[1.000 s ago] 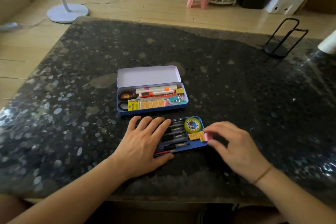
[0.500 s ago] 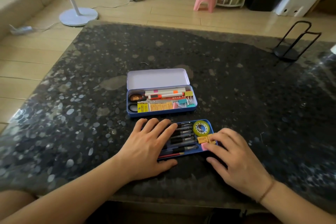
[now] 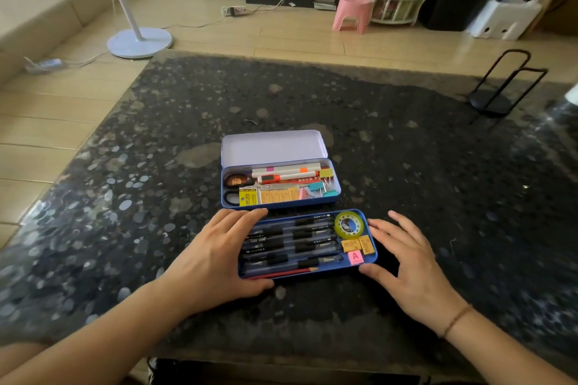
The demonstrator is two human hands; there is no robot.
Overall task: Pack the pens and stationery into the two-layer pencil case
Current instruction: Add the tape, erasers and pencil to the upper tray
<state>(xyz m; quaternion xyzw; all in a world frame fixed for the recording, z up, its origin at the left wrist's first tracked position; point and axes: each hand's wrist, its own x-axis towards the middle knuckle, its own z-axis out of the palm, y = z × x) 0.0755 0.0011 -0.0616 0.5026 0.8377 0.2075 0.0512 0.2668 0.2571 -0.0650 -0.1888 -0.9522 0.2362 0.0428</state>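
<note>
The blue inner tray point(image 3: 312, 274) lies on the table in front of the open pencil case point(image 3: 281, 205). The tray holds several black pens point(image 3: 312, 237), a yellow-green tape roll point(image 3: 349, 224), two yellow erasers point(image 3: 356, 244) and a pink eraser point(image 3: 355, 257). My left hand point(image 3: 212, 256) spans the tray's left end, fingers over the back rim and thumb at the front edge. At the right end, my right hand point(image 3: 413, 272) has its thumb at the front corner and its fingers along the side. The case's lower layer holds scissors, markers, erasers and binder clips; its lid point(image 3: 272, 147) stands open behind.
A black wire stand point(image 3: 500, 87) sits at the far right of the dark speckled table point(image 3: 438, 181). The table's near edge runs just below my wrists. On the floor beyond are a white fan base point(image 3: 139, 42) and a pink stool point(image 3: 352, 12).
My right hand has let go of the pink eraser, which now lies in the tray. My left hand slid left off the pens. Both hands now sit at the tray's ends.
</note>
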